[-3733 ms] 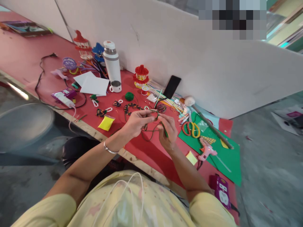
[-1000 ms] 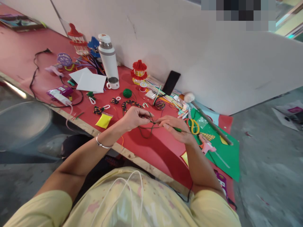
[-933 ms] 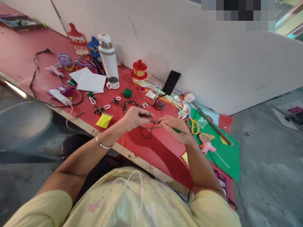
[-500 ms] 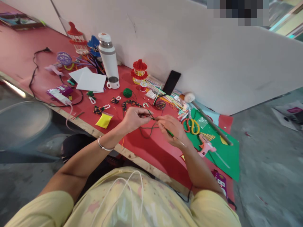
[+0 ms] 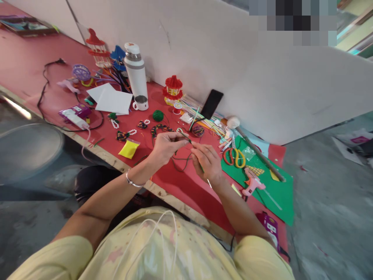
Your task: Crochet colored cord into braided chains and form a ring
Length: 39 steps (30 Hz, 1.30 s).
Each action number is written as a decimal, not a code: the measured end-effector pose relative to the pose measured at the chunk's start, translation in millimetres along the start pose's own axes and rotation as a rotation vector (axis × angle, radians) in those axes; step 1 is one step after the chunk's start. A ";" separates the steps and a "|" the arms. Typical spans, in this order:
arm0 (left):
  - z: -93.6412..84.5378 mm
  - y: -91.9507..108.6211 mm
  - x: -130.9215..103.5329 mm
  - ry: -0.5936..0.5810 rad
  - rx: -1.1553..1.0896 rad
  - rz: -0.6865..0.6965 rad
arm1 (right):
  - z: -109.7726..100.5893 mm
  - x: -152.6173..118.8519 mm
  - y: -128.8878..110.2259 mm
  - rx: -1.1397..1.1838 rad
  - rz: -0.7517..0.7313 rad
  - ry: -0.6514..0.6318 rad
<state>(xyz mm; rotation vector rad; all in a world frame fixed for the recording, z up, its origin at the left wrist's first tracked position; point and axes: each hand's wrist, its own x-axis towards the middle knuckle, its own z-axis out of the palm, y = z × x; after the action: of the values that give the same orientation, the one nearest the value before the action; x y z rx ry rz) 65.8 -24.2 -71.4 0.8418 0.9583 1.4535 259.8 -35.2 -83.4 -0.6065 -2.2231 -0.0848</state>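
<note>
My left hand (image 5: pixel 166 147) pinches dark green yarn (image 5: pixel 184 135) between thumb and fingers, with a strand stretched over the fingertips. Close beside it, my right hand (image 5: pixel 207 162) is closed around a slim crochet hook (image 5: pixel 209 182), whose metal end shows below the palm. The two hands' fingertips nearly meet at the small green stitches, and the hook's tip is too small to make out there. A loose loop of yarn lies on the red tabletop under the hands. Behind them sits a green yarn ball (image 5: pixel 157 115) next to a braided multicoloured cord (image 5: pixel 162 129).
A white flask (image 5: pixel 136 76) and small cup (image 5: pixel 141 103) stand at the back left. To the right lie scissors (image 5: pixel 239 158), a pink glue gun (image 5: pixel 253 184) and a stick (image 5: pixel 260 153) on green sheet. A phone (image 5: pixel 212 103) leans behind. A yellow packet (image 5: pixel 129 149) lies left.
My right hand has turned and shifted slightly left, tilting the hook more steeply. The left hand keeps its pinch on the yarn. The whole view has shifted slightly.
</note>
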 end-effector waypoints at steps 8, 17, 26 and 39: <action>-3.8 7.6 -2.2 -0.131 -0.144 -0.316 | 15.8 -8.6 11.6 -0.018 -0.047 0.127; -28.1 24.3 13.6 -0.293 0.137 -0.372 | -9.1 2.0 30.5 0.187 -0.151 -0.121; -23.7 20.0 20.5 -0.272 0.342 -0.256 | -21.1 9.2 23.4 0.166 -0.150 -0.238; -19.9 24.5 21.9 -0.302 0.280 -0.335 | -28.0 9.7 16.2 0.442 0.136 -0.213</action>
<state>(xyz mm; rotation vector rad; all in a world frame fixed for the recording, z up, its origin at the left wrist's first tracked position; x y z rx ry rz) 35.6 -5.0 -57.7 1.0163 1.0261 0.8886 281.3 -24.3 -59.8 -0.5338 -2.2914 0.5493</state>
